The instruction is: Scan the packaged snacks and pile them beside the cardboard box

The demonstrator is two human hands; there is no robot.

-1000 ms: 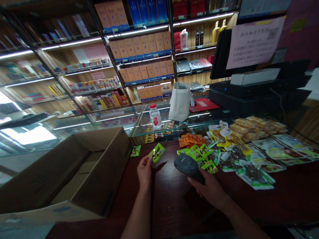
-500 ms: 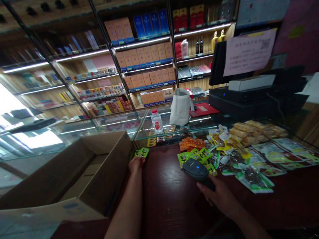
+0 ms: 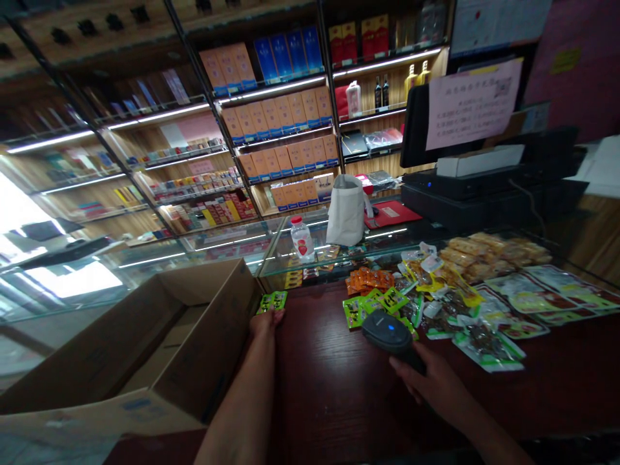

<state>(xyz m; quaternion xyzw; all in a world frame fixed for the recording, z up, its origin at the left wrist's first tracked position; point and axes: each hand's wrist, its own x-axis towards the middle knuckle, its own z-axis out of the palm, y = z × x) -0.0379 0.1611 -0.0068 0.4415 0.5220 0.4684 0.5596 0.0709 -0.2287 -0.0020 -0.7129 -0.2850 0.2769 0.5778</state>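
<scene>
At the bench (image 3: pixel 329 387): right hand (image 3: pixel 426 387) on a handheld barcode scanner (image 3: pixel 391 332), left hand (image 3: pixel 265 323) at green snack packets (image 3: pixel 272 301)

From my feed, the right hand is clenched around the scanner, with the head and its blue light angled down over the bench. I read that as a working grip, kept ready for reading codes, not a resting one. The green snack packets lie at the far-left corner of the bench, and the left hand reaches them at its fingertips, though I can't tell whether it is pinching them or only pressing down. An open cardboard box (image 3: pixel 208 349) stands just left of that hand, probably placed for a short reach from the bench. Toward the right, more green packets (image 3: pixel 372 303), orange sachets (image 3: pixel 368 279) and vacuum packs (image 3: pixel 489 345) are spread out singly, perhaps to keep each label within reach. The right fingers hide much of the scanner's grip, the print on the packets is too small to read, and the inside of the box is partly in shadow.
</scene>
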